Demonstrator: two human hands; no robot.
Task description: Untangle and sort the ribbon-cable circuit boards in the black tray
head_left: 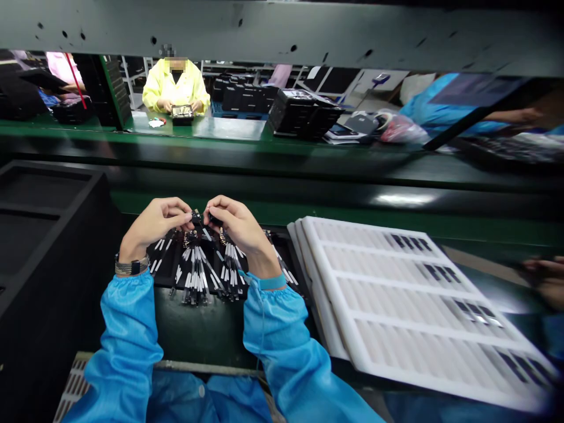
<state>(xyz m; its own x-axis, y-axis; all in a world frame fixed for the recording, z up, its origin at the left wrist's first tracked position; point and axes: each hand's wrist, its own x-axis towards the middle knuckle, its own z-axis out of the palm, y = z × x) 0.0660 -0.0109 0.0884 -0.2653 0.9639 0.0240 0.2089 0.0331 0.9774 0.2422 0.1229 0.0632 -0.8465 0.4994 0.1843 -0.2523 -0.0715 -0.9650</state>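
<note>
My left hand (157, 224) and my right hand (238, 224) meet over the bench, fingers pinched together on one small dark part (197, 217) held between them. Both arms wear blue sleeves, and a watch sits on the left wrist. Right under the hands lies a dark tray (164, 267) heaped with several small black parts with white strips (198, 273).
White slotted trays (379, 294) are stacked to the right, a few dark parts in their right-hand slots. A black moulded tray (35, 235) stands at left. Across the green conveyor (229, 126) a person in yellow (176, 85) works; another person's hand (544, 276) shows at right.
</note>
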